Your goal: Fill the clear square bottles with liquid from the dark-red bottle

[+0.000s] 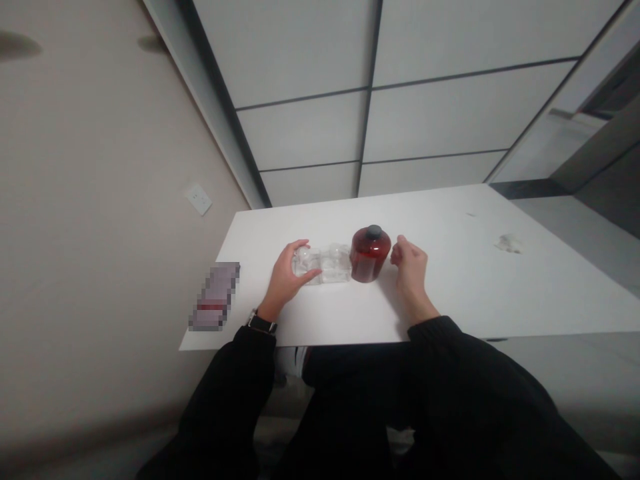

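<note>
Two clear containers stand side by side on the white table. My left hand is wrapped round the left clear container, thumb in front and fingers behind. The right clear container stands between it and a dark red bottle with a grey cap. Just right of the bottle is my right hand, its fingers curled in and close to the bottle's side. Whether those fingers hold something small cannot be made out.
A pixelated flat object lies at the table's left edge. Toward the right lies a crumpled, pale translucent piece. A wall with a socket rises at the left, and white panels stand behind the table.
</note>
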`<state>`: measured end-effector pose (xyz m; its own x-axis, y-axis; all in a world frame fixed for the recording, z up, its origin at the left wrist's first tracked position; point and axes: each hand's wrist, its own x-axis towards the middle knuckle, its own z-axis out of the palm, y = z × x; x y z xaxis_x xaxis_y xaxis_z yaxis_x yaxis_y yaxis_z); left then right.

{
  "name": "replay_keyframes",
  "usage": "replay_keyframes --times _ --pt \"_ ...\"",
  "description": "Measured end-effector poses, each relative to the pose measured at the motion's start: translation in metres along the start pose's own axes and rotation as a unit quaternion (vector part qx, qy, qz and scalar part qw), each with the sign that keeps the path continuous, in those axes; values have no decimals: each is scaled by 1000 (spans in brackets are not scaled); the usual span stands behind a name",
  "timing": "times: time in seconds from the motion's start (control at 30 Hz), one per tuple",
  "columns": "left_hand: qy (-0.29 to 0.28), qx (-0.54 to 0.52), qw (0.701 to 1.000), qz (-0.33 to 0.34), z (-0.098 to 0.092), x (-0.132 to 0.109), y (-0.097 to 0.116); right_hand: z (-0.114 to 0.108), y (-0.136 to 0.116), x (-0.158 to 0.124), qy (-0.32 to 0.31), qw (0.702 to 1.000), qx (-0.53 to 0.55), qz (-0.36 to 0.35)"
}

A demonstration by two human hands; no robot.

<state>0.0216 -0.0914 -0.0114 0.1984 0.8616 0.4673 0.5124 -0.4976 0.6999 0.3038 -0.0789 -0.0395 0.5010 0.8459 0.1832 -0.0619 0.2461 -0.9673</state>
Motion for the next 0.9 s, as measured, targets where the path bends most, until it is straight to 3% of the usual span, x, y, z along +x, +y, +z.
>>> replay_keyframes --times 0.57,0.9 --pt "-1 -15 1000 7 1 0 -2 -1 4 1 -7 1000 2 3" --pt "-34 -6 999 10 0 1 1 0 2 1 -7 1000 4 2"
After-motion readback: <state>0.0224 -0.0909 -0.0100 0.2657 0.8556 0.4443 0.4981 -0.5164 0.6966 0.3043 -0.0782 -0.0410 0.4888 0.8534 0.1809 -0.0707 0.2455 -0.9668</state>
